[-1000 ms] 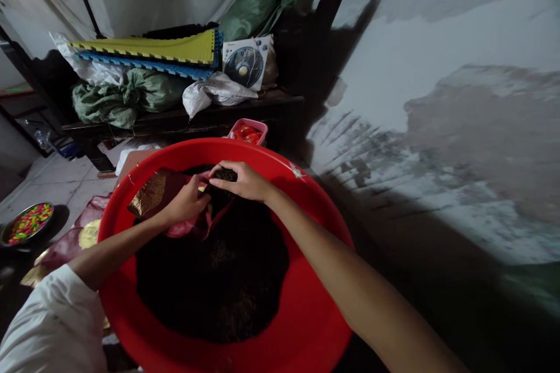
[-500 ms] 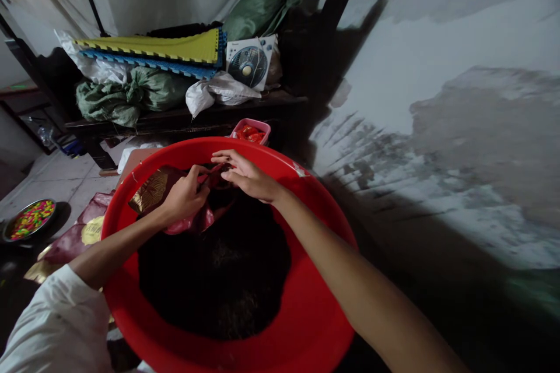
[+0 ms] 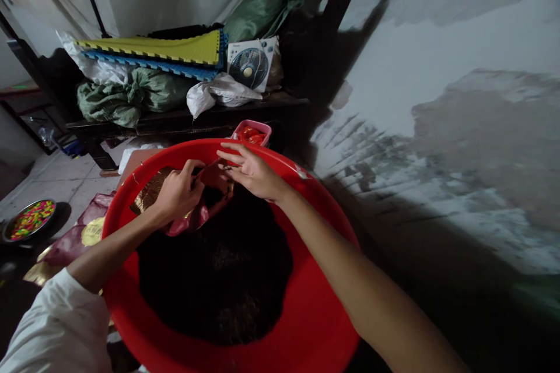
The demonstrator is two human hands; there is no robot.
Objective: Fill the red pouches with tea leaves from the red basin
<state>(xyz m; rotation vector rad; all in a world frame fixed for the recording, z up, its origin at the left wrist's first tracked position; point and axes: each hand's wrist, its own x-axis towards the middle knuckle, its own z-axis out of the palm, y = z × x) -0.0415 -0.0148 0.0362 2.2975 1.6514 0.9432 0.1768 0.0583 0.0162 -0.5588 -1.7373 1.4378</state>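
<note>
A large red basin (image 3: 317, 303) holds a heap of dark, loose material (image 3: 210, 280). Over its far left part, my left hand (image 3: 179, 189) is closed on the rim of a dark red and gold bag (image 3: 188, 222). The bag's mouth gapes, and dark material shows inside. My right hand (image 3: 256, 173) is at the other side of the mouth, its thumb and a finger pinching the bag's edge while other fingers stretch out. The bag rests in the basin against the heap.
Behind the basin stands a pink tub (image 3: 252, 133) with red things in it. A dark bench (image 3: 280, 99) bears sacks, foam mats (image 3: 153, 48) and a fan (image 3: 249, 64). At left are a bowl of colourful pieces (image 3: 32, 220) and another dark red bag (image 3: 79, 242).
The bag's mouth has been spread wider, showing its inside. My left hand has shifted slightly left, and my right hand slightly right.
</note>
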